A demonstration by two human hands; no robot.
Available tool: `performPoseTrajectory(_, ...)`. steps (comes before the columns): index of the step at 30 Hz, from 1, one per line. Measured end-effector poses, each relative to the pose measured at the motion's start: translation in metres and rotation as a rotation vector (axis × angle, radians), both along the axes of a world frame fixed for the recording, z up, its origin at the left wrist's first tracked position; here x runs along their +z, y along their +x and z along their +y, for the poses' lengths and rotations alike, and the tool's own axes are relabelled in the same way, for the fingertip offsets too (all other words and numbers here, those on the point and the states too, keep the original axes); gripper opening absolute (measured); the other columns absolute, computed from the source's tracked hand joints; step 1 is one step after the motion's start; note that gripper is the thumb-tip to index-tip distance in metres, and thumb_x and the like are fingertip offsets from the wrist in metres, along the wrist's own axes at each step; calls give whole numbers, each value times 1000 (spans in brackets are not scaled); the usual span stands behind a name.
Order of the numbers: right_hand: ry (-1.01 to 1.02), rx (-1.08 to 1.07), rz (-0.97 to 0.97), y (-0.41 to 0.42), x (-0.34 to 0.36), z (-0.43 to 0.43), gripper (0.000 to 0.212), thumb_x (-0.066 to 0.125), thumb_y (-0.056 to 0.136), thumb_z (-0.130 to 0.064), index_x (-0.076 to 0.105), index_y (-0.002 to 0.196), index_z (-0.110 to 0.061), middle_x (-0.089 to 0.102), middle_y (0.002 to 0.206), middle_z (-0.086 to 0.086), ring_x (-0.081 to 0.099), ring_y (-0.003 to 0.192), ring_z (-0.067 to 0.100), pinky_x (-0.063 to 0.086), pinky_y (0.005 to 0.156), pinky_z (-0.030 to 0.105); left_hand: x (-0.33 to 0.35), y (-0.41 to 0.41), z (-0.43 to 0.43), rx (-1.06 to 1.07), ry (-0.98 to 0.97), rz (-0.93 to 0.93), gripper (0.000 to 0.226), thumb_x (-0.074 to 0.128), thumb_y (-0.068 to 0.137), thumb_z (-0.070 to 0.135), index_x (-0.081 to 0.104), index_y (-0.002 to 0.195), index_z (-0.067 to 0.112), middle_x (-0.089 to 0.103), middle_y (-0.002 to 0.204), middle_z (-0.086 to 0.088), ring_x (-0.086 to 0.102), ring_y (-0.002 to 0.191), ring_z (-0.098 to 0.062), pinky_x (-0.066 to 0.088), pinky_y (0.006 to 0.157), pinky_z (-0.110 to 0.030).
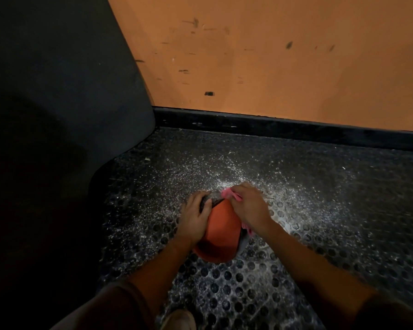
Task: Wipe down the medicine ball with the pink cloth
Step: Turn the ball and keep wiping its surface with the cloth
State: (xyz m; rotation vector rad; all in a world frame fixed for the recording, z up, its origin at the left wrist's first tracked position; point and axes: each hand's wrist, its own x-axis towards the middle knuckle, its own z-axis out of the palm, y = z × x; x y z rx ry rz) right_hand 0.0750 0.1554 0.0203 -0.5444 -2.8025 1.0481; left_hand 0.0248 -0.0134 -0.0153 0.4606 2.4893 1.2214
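Observation:
An orange and grey medicine ball (pixel 221 234) rests on the perforated rubber floor in front of me. My left hand (pixel 196 216) lies flat on the ball's left side, fingers spread over its grey top. My right hand (pixel 248 207) presses a pink cloth (pixel 227 193) against the ball's upper right side. Bits of the cloth stick out past my fingers at the top, and more of it shows below my wrist. Most of the cloth is hidden under the hand.
A large dark padded mat (pixel 65 91) leans at the left, its edge close to the ball. An orange wall (pixel 272 55) with a black baseboard (pixel 272 126) runs behind. The floor (pixel 332 210) is speckled with white flecks. A shoe tip (pixel 179 320) shows at the bottom.

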Motion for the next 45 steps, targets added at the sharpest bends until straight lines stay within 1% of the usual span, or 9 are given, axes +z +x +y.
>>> performPoseTrajectory(3,-103,72,-4,3,-6,5,29,55,93,-47,70,101,-24,58,95,-9,55,86,10,44,69,26,-2,-1,-6,-1,57,-22,69,25,84,67,52,131,24,49,133,1,44,123,-20,39,104,-46)
performPoseTrajectory(7,-96,-115,-166,4,-18,11,42,45,96,-53,67,102,-18,65,98,5,60,80,16,45,64,26,0,1,-9,-46,45,-41,65,25,85,67,49,132,28,46,134,2,41,125,-19,37,106,-44)
performPoseTrajectory(10,-112,-36,-4,14,-13,-3,36,49,96,-48,66,111,-20,58,104,-3,56,92,12,48,80,28,1,-4,-14,-38,72,-103,47,34,96,53,50,131,27,50,131,1,47,120,-18,42,102,-40)
performPoseTrajectory(13,-245,-64,-10,18,-16,1,26,51,98,-37,66,108,-18,60,101,-1,58,91,14,44,73,24,5,-15,-18,49,96,-171,45,33,98,46,55,129,23,57,126,-3,55,113,-19,46,99,-43)
performPoseTrajectory(18,-317,-144,-73,-2,-18,-8,32,52,97,-39,67,111,-14,62,101,6,61,89,20,47,72,29,21,-13,-1,117,-175,-33,39,29,101,47,50,128,29,44,139,3,37,130,-23,31,109,-55)
performPoseTrajectory(25,-292,-160,-100,0,-19,-10,27,54,97,-34,68,104,-13,66,97,7,60,80,19,39,60,24,13,-16,-12,161,-144,-32,40,31,97,54,51,125,34,47,136,6,40,126,-23,35,105,-55)
performPoseTrajectory(37,-266,54,51,-9,-4,-19,28,61,89,-43,72,102,-20,56,96,-6,55,87,8,44,73,22,21,-15,-12,144,-154,-50,56,24,89,61,51,129,33,46,139,8,37,129,-23,35,105,-55)
performPoseTrajectory(41,-258,-98,-89,-12,-6,-17,27,55,95,-39,69,104,-19,65,98,3,59,81,15,41,64,26,21,-9,-19,97,-118,5,62,23,85,66,52,128,33,47,138,9,38,127,-22,33,106,-52)
performPoseTrajectory(45,-231,56,65,-1,-3,-36,23,62,90,-40,70,107,-25,54,99,-13,53,92,7,44,75,21,17,-3,-39,65,-93,13,65,21,82,69,48,130,36,44,139,11,33,129,-23,31,106,-53)
